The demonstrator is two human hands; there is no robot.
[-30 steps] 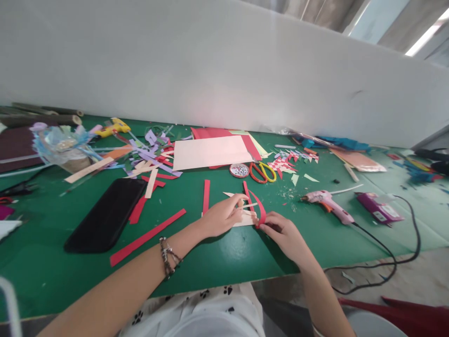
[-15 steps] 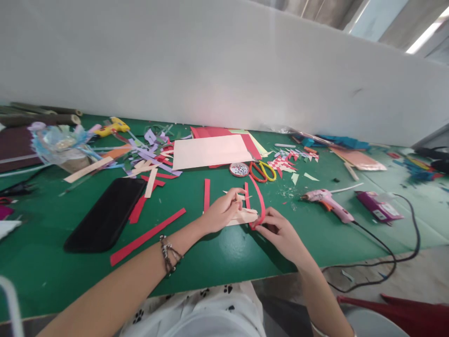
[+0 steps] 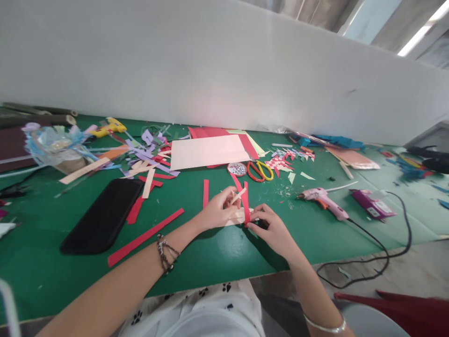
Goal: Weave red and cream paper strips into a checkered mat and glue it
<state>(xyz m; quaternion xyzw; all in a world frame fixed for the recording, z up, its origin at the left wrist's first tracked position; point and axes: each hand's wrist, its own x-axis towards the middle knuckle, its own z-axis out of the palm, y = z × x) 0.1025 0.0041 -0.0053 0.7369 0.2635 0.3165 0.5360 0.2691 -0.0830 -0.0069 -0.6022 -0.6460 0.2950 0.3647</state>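
Note:
My left hand (image 3: 220,208) is closed on cream paper strips (image 3: 238,195), one of them sticking up between its fingers. More cream paper (image 3: 235,216) lies under that hand and reaches toward the right one. With its fingertips, my right hand (image 3: 269,229) pinches a red paper strip (image 3: 246,208) that folds around the cream strips. The red strip's two ends point away from me and cross. To the left of my left hand a separate red strip (image 3: 206,193) lies flat on the green table (image 3: 217,262). The left fingertips are partly hidden.
Orange-and-yellow-handled scissors (image 3: 261,171) and a round patterned tin (image 3: 236,169) lie beyond my hands. A cream sheet (image 3: 208,152) rests behind. A black phone-like slab (image 3: 101,217) is left. A pink glue gun (image 3: 326,202) with a black cable lies right.
The red strip's loose end, earlier bowed out to the right, now lies flatter and leans left across the cream strips. The cream strip in my left hand stands out more.

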